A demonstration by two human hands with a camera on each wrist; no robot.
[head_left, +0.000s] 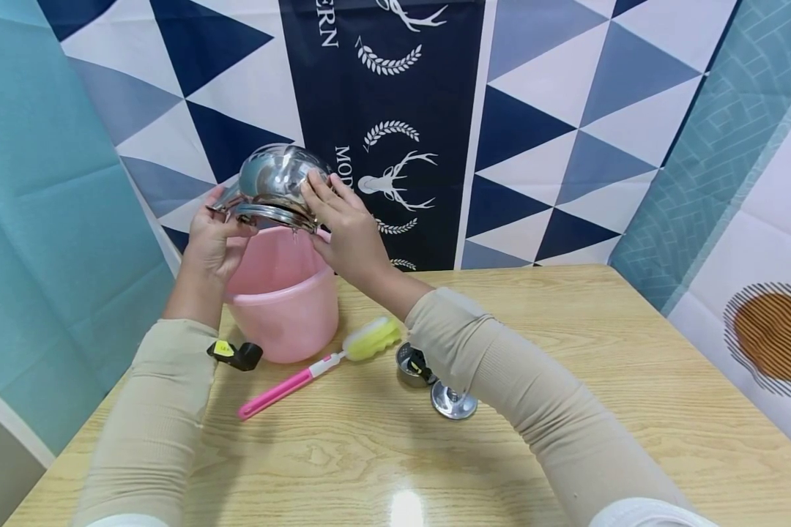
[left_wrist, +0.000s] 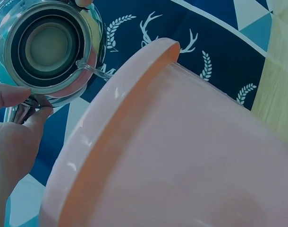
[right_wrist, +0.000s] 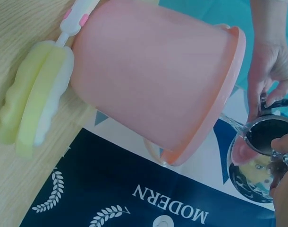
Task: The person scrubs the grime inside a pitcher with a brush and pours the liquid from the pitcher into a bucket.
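A shiny metal teapot [head_left: 280,174] is tipped mouth-down above the pink bucket [head_left: 286,322], held between both hands. My left hand [head_left: 212,238] pinches a metal part jutting from the pot's left side, thumb and finger closed on it in the left wrist view. On the pot's other side my right hand [head_left: 346,223] grips the body, fingers along the wall and thumb near the rim. Clear water [left_wrist: 94,70] runs from the round mouth toward the bucket; the right wrist view shows the same stream [right_wrist: 233,124]. The bucket's inside bottom is hidden.
A bottle brush [head_left: 373,339] with a yellow-and-white sponge head and pink handle lies before the bucket on the wooden table [head_left: 316,468]. A small metal strainer cup [head_left: 410,369] and a round metal lid [head_left: 453,401] sit beside my right forearm. Patterned cloth hangs behind.
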